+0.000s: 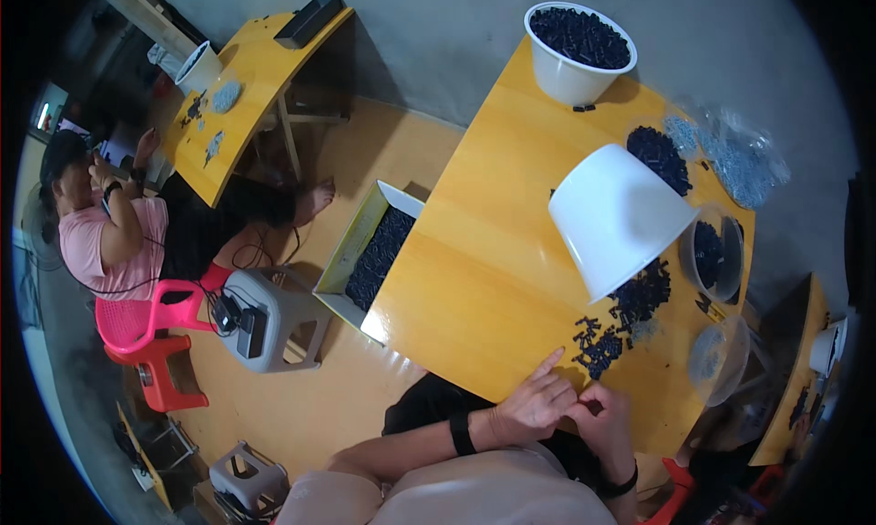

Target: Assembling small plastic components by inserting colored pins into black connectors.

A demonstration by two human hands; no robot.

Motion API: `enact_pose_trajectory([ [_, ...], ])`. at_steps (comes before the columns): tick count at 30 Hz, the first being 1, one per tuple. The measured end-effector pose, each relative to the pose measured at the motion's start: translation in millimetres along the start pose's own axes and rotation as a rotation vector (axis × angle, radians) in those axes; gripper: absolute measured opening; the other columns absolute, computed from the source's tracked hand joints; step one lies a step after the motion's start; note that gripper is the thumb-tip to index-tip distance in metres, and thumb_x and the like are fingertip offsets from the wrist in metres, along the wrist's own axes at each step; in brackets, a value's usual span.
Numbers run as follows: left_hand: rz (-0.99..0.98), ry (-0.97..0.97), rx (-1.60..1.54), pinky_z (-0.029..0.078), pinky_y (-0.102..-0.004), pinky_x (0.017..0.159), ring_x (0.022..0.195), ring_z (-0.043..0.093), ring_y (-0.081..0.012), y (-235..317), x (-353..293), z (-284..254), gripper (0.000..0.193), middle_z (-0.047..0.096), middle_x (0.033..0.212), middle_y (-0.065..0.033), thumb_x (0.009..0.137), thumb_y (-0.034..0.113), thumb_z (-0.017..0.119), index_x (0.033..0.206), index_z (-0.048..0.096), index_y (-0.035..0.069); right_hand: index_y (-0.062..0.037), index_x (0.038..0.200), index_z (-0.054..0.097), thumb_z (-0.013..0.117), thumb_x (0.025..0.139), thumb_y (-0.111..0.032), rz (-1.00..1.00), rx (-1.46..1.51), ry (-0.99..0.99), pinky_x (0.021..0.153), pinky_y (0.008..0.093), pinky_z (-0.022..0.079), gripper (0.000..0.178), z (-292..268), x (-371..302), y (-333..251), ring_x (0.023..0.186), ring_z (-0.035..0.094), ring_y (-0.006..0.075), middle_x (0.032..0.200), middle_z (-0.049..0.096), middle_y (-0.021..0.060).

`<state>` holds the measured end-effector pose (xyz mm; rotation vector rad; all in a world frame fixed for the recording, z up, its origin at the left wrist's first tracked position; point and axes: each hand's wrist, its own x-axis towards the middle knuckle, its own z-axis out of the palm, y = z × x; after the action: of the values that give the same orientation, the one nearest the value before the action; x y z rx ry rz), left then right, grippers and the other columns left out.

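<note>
The left hand point(532, 409) and the right hand point(605, 420) meet at the near edge of the table point(474, 279), fingertips together; the left index finger stretches out toward the loose black pieces point(598, 350), and the other fingers are curled. Whether either hand is closed on a small piece, I cannot tell. The loose black pieces lie on the table just beyond the hands, running up to the mouth of a tipped white bucket point(620, 219), with a scatter of small silver pieces point(646, 330) beside them. To the right stand a transparent bowl point(721, 361) and, farther up, a transparent tub point(710, 254) with black pieces inside. At the far end, an upright white bucket point(575, 78) is filled with black pieces, near a plastic bag point(744, 155) of silver pieces
</note>
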<state>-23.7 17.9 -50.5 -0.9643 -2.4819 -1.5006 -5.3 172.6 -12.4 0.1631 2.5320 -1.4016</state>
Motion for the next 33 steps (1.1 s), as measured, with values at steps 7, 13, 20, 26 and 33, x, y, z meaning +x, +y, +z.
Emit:
enact_pose_trajectory([
  [7,0.023,0.067,0.037,0.032,-0.0534,0.105,0.066,0.055,-0.0227,-3,1,10,0.007,0.05,0.068,-0.0094,0.061,0.0,0.057,0.069,0.056,-0.001,-0.0014,0.063,0.053,0.073,0.068,-0.01,0.096,0.039,-0.012,0.046,0.0267,0.04,0.021,1,-3,7,0.048,0.05,0.0116,0.053,0.055,0.0065],
  [13,-0.008,0.024,0.077,0.032,-0.0526,0.106,0.068,0.054,-0.0226,-4,9,6,0.008,0.051,0.069,-0.0096,0.059,0.002,0.055,0.067,0.056,-0.001,-0.0028,0.061,0.055,0.068,0.068,-0.007,0.145,-0.053,-0.095,0.044,0.0302,0.042,0.015,-5,6,9,0.044,0.055,0.0186,0.052,0.056,0.0108],
  [20,0.039,-0.025,0.037,0.03,-0.0521,0.107,0.069,0.055,-0.0231,-7,5,13,0.013,0.053,0.07,-0.0096,0.059,0.002,0.056,0.071,0.058,0.0,-0.0041,0.064,0.056,0.064,0.071,-0.011,0.106,-0.195,-0.074,0.046,0.0342,0.043,0.013,-9,9,-8,0.049,0.057,0.0279,0.057,0.056,0.0141],
  [26,0.013,-0.094,0.059,0.027,-0.0501,0.108,0.068,0.054,-0.0266,-5,2,12,0.013,0.052,0.069,-0.0104,0.061,-0.003,0.056,0.072,0.056,0.003,-0.0032,0.069,0.06,0.065,0.072,-0.016,0.027,-0.163,-0.046,0.05,0.0344,0.045,0.014,-2,-3,7,0.052,0.058,0.0284,0.058,0.057,0.0146],
  [33,-0.484,-0.141,-0.702,0.041,-0.0358,0.092,0.075,0.058,-0.0111,-1,-2,-20,0.008,0.062,0.076,-0.0026,0.078,-0.004,0.065,0.076,0.059,0.002,-0.0061,0.097,0.062,0.077,0.063,-0.003,-0.197,0.177,0.174,0.05,0.0245,0.042,0.037,-3,-36,-10,0.056,0.054,0.0149,0.071,0.058,0.0053],
])
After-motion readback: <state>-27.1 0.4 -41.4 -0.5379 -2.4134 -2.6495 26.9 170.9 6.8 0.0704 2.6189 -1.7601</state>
